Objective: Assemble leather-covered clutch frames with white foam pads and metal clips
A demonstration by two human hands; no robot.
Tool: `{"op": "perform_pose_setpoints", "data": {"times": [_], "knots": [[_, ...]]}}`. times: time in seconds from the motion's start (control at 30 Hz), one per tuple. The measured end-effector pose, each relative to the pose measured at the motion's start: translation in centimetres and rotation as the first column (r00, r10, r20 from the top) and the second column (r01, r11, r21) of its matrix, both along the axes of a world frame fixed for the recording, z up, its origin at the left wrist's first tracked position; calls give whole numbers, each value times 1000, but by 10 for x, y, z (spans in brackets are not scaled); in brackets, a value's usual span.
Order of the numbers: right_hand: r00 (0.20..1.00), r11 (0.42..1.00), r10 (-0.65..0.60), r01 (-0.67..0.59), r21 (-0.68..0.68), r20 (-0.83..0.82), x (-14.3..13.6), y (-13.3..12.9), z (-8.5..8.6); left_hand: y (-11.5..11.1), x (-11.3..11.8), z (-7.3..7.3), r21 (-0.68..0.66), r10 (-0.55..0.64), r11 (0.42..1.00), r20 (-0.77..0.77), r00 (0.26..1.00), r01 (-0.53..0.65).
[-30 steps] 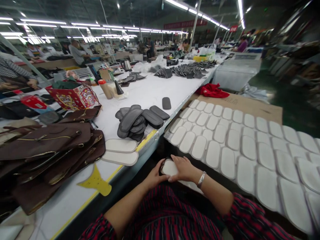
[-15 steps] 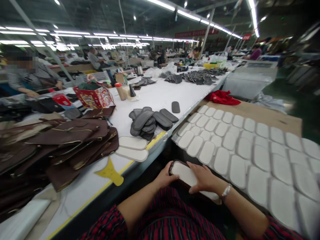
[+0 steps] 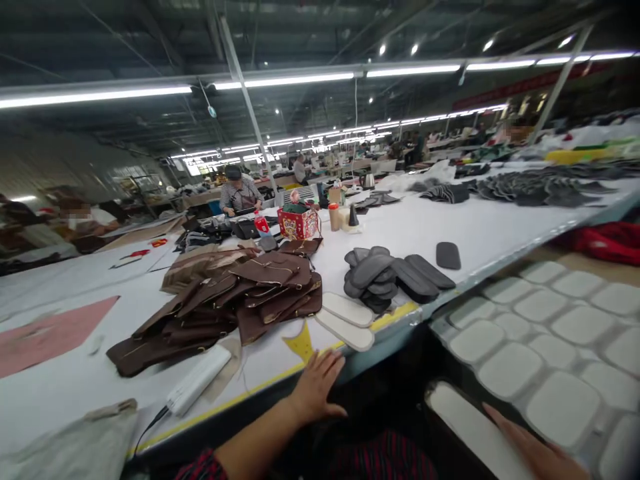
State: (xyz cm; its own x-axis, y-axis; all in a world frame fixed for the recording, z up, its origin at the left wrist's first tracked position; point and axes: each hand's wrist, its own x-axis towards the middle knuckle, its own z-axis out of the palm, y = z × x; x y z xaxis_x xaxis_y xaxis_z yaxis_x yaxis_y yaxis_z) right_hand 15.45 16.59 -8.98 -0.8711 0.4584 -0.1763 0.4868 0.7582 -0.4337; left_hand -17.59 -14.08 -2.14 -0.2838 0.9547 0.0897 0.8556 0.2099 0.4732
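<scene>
My left hand (image 3: 317, 387) is stretched out over the near table edge, fingers spread, with nothing in it. Just beyond it lies a yellow fishtail-shaped piece (image 3: 300, 341). Low on the right, a dark brown bag piece with a long white rounded panel (image 3: 473, 430) is held at its right side by my right hand (image 3: 535, 447), which is partly cut off by the frame. Brown bag pieces with zips (image 3: 240, 303) are heaped beyond my left hand. Two pale oval panels (image 3: 345, 327) lie beside that heap.
Grey oval pads (image 3: 373, 273) are piled on the white table (image 3: 390, 230). Rows of white rounded panels (image 3: 563, 400) lie to the right. A red patterned box (image 3: 299, 223), a white device with a cord (image 3: 200, 380) and a pink sheet (image 3: 55, 333) are also there. A person (image 3: 240, 193) sits across the table.
My left hand has let go of the bag piece and moved left to the table edge, fingers spread. The bag piece stays with my right hand. The view has turned left.
</scene>
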Motion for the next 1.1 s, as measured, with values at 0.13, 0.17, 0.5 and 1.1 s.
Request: {"op": "perform_pose_setpoints", "data": {"times": [0.13,0.17,0.5,1.1], "knots": [[999,996,25,-22,-91,38,-6,-4,39,-26,-43,-12,-92,165,979,-152,975,-180],[998,995,18,-13,-103,53,-6,-9,54,-30,-47,-12,-72,171,980,-177,969,-186],[893,361,-393,-68,-930,-218,-52,-134,128,24,75,44,363,-526,713,-289,800,600],[977,997,22,-6,-79,211,-46,29,109,189,91,-56,-21,34,999,934,356,-39]]}}
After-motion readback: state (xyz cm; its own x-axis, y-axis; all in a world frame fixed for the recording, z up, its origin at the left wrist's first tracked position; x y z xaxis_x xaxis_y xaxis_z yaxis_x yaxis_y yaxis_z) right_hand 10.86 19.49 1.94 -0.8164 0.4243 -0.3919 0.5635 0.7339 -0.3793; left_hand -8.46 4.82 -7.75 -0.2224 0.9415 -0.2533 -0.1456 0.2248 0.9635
